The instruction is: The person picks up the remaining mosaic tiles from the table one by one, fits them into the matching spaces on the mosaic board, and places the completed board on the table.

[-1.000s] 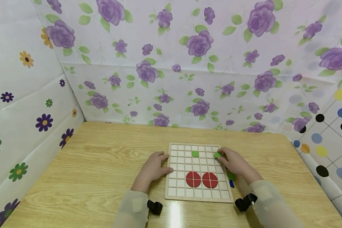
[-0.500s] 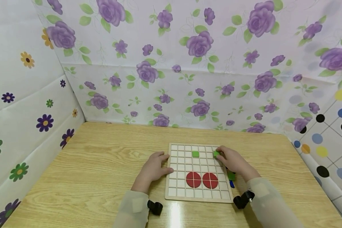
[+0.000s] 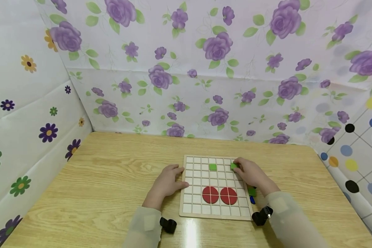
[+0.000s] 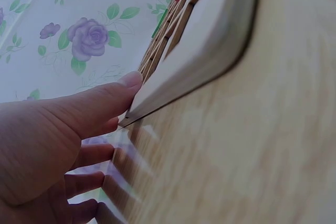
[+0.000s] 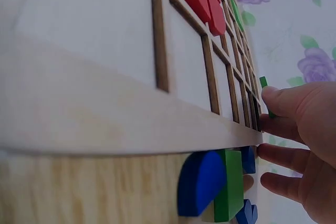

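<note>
A wooden grid board [image 3: 196, 209] lies flat on the table. My left hand [image 3: 166, 182] rests at its left edge, the thumb touching the rim and the other fingers spread loosely beside it. At the upper right of the board, my right hand [image 3: 252, 174] pinches a small green square tile [image 3: 233, 166] between thumb and fingers. In the right wrist view the held tile [image 5: 263, 82] stands on edge above the grid. Another green square [image 3: 213, 167] sits in a cell of the second row. Red quarter-circle pieces form two discs [image 3: 210, 195] [image 3: 228, 196] lower on the board.
Beside the board's right edge, partly under my right hand, lie loose blocks: a green one [image 5: 229, 184], a blue rounded one [image 5: 200, 184] and other blue pieces [image 5: 247, 212]. The wooden table [image 3: 111, 172] extends to both sides. Flowered cloth [image 3: 186, 86] hangs behind it.
My right hand has shifted slightly left and away from me over the board, carrying the green tile from the right rim inward. The left hand has stayed in place.
</note>
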Demonstrator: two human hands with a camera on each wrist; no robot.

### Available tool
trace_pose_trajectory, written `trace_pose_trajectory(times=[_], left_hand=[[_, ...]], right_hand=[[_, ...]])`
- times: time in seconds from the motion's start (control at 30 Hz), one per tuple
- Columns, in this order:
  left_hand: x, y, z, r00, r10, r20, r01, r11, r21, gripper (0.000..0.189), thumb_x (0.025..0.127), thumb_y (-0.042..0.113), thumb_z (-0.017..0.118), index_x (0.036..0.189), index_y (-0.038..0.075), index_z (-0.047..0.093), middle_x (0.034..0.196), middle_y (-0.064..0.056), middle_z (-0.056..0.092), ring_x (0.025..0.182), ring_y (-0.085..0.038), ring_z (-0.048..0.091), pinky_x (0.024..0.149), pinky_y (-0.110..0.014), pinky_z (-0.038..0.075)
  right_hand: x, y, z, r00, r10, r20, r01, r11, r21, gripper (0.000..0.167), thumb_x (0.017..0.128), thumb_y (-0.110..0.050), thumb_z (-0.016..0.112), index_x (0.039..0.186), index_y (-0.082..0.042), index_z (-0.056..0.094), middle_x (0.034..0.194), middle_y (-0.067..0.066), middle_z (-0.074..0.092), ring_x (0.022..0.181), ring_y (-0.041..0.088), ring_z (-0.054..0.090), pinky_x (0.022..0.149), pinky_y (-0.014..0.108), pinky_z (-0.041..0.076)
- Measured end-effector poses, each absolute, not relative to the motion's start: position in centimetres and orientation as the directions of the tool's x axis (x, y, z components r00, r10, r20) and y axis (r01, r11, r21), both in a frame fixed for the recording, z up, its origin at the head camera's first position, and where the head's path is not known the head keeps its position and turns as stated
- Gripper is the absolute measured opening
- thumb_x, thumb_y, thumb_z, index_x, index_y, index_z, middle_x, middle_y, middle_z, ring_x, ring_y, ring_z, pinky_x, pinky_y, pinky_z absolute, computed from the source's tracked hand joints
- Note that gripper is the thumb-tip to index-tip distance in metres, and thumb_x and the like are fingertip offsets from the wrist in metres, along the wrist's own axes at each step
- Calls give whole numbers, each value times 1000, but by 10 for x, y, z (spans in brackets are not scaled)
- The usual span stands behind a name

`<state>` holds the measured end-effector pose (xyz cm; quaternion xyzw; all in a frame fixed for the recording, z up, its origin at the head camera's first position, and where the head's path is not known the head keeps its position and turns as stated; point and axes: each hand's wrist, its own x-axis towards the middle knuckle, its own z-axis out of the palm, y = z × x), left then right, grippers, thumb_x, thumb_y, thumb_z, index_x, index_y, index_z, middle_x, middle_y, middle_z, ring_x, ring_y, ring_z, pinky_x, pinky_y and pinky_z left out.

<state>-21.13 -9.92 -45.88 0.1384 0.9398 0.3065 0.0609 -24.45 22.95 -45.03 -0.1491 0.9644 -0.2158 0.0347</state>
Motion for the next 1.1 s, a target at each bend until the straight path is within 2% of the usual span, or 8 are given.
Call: trace_pose_trajectory(times=[0.17, 0.27, 0.6, 1.1], left_hand=[[-211, -99, -459, -953, 299, -37, 220, 774, 594, 63, 84, 38, 71, 137, 10, 51, 148, -15, 38, 139, -36, 31, 110, -52, 32], [-211, -99, -458, -954, 299, -33, 221, 771, 597, 63, 84, 38, 71, 137, 10, 51, 148, -15, 38, 139, -36, 31, 110, -52, 32], [-212, -98, -461, -954, 295, -47, 211, 776, 595, 64, 84, 40, 70, 138, 11, 51, 149, -14, 37, 140, -35, 29, 111, -52, 31], [-210, -97, -458, -953, 300, -34, 223, 775, 591, 63, 84, 38, 70, 137, 10, 51, 148, -16, 38, 139, -37, 30, 110, -52, 31]], right_hand=[[-243, 227, -449, -955, -296, 8, -273, 871, -409, 33, 96, -19, 57, 123, -2, 56, 115, 17, 64, 104, 32, 62, 86, 48, 50], [-243, 225, -448, -956, -293, 10, -272, 875, -401, 33, 95, -19, 57, 124, -2, 56, 117, 18, 63, 107, 34, 61, 89, 49, 49], [-242, 223, -448, -957, -290, 6, -267, 873, -407, 32, 95, -18, 58, 123, -3, 58, 114, 17, 64, 101, 30, 62, 84, 46, 51], [-242, 222, -448, -954, -299, 6, -274, 866, -420, 34, 94, -18, 59, 124, -2, 58, 115, 18, 64, 103, 32, 61, 85, 47, 51]])
